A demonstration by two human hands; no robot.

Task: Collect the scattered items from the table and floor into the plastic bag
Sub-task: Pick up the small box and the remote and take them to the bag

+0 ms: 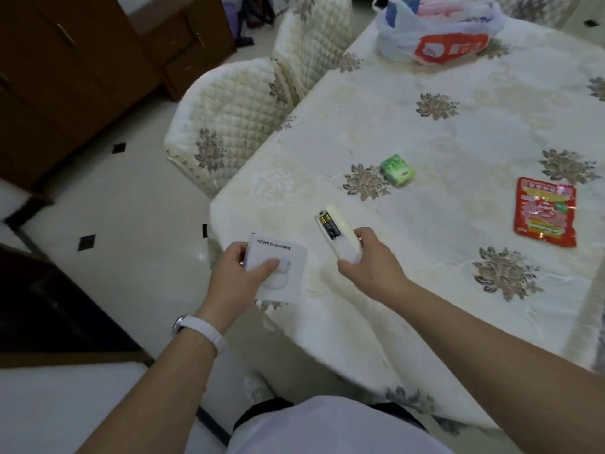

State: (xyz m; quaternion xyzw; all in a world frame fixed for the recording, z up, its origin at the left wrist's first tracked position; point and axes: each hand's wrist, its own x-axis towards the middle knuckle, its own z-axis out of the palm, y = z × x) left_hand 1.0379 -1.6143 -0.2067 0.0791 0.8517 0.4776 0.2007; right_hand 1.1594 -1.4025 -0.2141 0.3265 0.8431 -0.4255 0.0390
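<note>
Closest to me, both forearms reach out over the near corner of the table (pixel 458 132). On my left hand (pixel 234 276) the thumb is pressed onto the face of a white earbuds box (pixel 288 257), with the other fingers wrapped round its edge behind. On my right hand (pixel 370 260) the fingers are closed round the lower end of a white remote control (pixel 337 232), which lies back-up with its battery bay open and two batteries (pixel 329 226) showing; whether it rests on the cloth or is just clear of it I cannot tell.

Both hands are full, so I judge the job now is to carry these two to the plastic bag (pixel 435 37), which sits at the far end of the table, well apart from me, its mouth loosely open and some things already inside. I would keep the remote level or bay-side up so the uncovered batteries do not drop out, then lower it in rather than toss it.

A green packet (pixel 397 170) and a red sachet (pixel 545 213) lie on the cloth between me and the bag, waiting for a later trip.
</note>
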